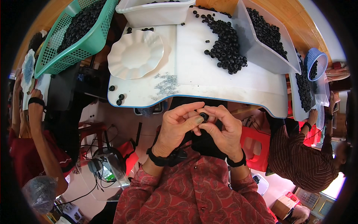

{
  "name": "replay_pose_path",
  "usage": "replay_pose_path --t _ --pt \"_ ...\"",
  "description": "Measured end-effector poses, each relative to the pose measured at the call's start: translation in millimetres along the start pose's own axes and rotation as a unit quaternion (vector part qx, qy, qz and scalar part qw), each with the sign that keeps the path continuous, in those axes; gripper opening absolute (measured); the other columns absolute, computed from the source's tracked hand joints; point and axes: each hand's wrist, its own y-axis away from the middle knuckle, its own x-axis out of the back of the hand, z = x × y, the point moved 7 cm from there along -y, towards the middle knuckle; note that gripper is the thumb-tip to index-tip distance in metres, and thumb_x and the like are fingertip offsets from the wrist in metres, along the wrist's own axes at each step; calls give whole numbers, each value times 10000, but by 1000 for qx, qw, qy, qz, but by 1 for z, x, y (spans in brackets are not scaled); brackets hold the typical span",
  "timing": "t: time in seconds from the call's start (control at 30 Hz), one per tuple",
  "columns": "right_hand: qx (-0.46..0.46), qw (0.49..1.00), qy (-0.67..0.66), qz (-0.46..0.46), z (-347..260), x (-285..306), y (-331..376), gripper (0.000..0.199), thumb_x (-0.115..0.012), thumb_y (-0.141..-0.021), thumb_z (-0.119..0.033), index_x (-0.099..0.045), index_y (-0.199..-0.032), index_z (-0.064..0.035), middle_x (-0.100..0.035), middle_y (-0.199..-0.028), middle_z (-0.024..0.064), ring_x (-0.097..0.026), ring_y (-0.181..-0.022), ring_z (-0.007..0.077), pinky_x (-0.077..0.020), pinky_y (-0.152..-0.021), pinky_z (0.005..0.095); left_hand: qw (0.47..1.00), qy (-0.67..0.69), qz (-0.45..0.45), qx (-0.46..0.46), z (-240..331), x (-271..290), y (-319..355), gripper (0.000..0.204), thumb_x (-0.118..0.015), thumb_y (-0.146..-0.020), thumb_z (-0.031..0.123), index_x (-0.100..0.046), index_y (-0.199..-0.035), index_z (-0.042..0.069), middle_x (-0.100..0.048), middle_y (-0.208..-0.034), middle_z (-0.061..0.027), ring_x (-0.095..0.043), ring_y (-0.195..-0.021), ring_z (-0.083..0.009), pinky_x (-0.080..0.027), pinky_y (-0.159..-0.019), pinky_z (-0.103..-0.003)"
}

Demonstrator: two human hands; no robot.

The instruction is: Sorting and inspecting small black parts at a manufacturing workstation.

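My left hand (178, 126) and my right hand (225, 128) meet just in front of the table's near edge. Between their fingertips is a small black round part (204, 116), like a ring or wheel. Both hands are closed on it, thumbs pressed against the fingers. Fingers cover much of the part, so its far side is hidden. On the white table (220, 88) ahead lies a patch of tiny silvery pieces (166, 84), too small to name. A heap of similar black parts (227, 46) spreads farther back, and a few black parts (119, 102) sit at the left corner.
A white scalloped plate (136, 54) lies at the left. Behind stand a green basket (74, 55), a white tub (156, 14) and a translucent bin (263, 56), all with black parts. Co-workers sit either side, one in a striped shirt (298, 160). A red stool (255, 147) is below.
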Motion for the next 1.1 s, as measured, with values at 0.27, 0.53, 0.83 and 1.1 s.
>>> replay_pose_path --t 0.27,0.53,0.83,1.1 --pt "-5 1000 11 -13 2 0 2 459 -756 -749 40 -631 -1184 -40 -589 -814 57 -568 -688 128 -492 -623 254 999 -16 -4 29 0 2 1 379 -634 -900 -16 -576 -1275 -27 -663 -922 -80 -620 -691 -100 -558 -593 -230" --pt "-14 999 31 -24 1 0 1 491 -742 -757 49 -614 -1222 -41 -571 -809 60 -563 -695 144 -496 -640 261 999 -36 8 26 2 -6 2 390 -616 -933 24 -530 -1308 -41 -630 -908 -61 -606 -691 -93 -552 -604 -226" --pt "-17 1000 7 -15 0 0 1 505 -733 -771 38 -607 -1253 -48 -573 -832 62 -566 -703 133 -503 -637 256 999 -32 5 9 1 -6 2 376 -593 -941 26 -537 -1308 -38 -650 -1021 -93 -621 -777 -108 -567 -637 -247" --pt "-26 999 8 -21 1 1 -1 501 -727 -775 42 -603 -1254 -38 -583 -842 72 -591 -712 137 -508 -635 260 998 26 39 31 -2 -2 0 343 -599 -949 48 -569 -1282 -25 -648 -915 -75 -624 -701 -108 -565 -631 -247"
